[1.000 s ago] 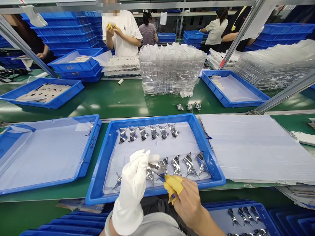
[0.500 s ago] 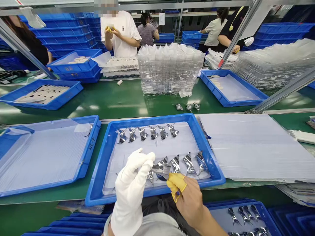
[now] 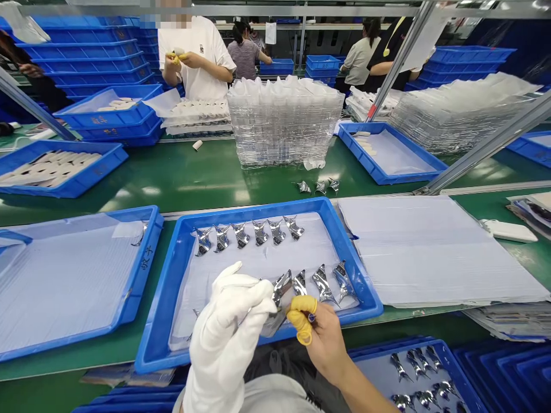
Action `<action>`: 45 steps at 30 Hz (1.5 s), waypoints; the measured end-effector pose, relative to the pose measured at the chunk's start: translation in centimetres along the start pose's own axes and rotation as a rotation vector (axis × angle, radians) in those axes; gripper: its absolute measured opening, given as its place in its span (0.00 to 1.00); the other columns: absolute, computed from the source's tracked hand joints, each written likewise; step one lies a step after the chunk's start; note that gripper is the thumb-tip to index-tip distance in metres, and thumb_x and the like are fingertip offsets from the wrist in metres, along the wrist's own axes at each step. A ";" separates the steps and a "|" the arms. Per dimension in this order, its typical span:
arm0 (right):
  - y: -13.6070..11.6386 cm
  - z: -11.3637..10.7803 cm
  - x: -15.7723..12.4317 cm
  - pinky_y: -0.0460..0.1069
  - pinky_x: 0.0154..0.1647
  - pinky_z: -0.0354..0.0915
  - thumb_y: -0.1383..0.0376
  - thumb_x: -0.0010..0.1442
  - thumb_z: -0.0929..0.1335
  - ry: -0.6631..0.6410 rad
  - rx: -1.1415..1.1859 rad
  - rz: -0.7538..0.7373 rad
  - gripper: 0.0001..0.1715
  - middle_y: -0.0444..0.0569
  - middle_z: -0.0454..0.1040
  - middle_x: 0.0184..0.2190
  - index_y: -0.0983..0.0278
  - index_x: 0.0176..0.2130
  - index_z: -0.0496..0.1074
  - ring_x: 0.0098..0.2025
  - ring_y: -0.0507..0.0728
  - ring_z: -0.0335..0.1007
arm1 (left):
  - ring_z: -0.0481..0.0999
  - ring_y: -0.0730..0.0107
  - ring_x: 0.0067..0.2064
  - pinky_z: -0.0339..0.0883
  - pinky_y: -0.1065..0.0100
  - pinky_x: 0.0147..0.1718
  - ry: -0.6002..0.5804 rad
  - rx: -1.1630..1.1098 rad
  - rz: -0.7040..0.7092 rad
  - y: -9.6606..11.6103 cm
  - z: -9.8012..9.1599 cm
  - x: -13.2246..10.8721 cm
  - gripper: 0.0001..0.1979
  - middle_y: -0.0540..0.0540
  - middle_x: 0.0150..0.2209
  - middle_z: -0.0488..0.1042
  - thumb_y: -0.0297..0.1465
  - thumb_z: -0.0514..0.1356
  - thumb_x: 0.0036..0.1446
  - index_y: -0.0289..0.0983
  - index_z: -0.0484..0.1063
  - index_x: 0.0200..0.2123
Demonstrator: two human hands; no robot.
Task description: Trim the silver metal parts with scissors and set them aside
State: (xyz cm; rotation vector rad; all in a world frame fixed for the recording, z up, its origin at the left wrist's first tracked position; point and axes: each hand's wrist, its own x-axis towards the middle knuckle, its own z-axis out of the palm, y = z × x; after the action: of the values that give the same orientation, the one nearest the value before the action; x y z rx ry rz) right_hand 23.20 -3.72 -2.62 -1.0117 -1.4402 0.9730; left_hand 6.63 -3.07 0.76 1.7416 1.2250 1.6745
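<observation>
Between left hand (image 3: pixel 232 332) pinching blurred shiny piece (image 3: pixel 274 323) and right hand (image 3: pixel 316 330) gripping blue-ended item (image 3: pixel 310 317), I'd risk scratches by slipping.

Trays (image 3: pixel 163 298), sheets (image 3: pixel 413 246) on green bench (image 3: pixel 491 206)

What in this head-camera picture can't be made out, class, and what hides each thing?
All in the head view:
Grey piece between the hands: blurred, partly behind the left hand.
Blue-ended thing in the right hand: mostly covered by fingers.
Near row of shiny pieces: left part behind the left hand.
Left blue tray: cut by left edge.
Lower right tray: cut by bottom edge.
</observation>
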 end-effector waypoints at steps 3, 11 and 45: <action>-0.9 -0.1 0.1 0.46 0.25 0.55 0.59 0.68 0.70 -0.076 0.149 0.121 0.16 0.39 0.64 0.21 0.61 0.28 0.71 0.23 0.50 0.54 | 0.82 0.65 0.44 0.66 0.52 0.62 0.121 -0.086 -0.248 -0.2 0.5 0.2 0.10 0.53 0.39 0.86 0.26 0.68 0.60 0.47 0.82 0.43; -1.9 -0.1 0.1 0.44 0.22 0.47 0.49 0.61 0.76 -0.150 0.540 0.441 0.22 0.38 0.59 0.23 0.63 0.30 0.73 0.23 0.48 0.47 | 0.82 0.57 0.52 0.72 0.59 0.56 0.241 -0.179 -0.688 -0.4 0.9 0.6 0.11 0.47 0.42 0.86 0.40 0.74 0.52 0.42 0.84 0.37; -1.6 0.7 0.5 0.42 0.18 0.40 0.51 0.56 0.80 -0.090 0.865 0.635 0.25 0.31 0.53 0.19 0.62 0.31 0.67 0.17 0.42 0.38 | 0.81 0.66 0.39 0.76 0.68 0.40 0.078 -0.199 -0.696 0.4 1.0 2.7 0.16 0.46 0.40 0.84 0.38 0.77 0.47 0.39 0.83 0.38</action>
State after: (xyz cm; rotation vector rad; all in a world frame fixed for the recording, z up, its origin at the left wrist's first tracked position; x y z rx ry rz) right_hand 22.31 -3.79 -0.99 -0.7536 -0.5974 1.8985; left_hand 7.41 -0.82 2.38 0.9698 1.4241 1.3797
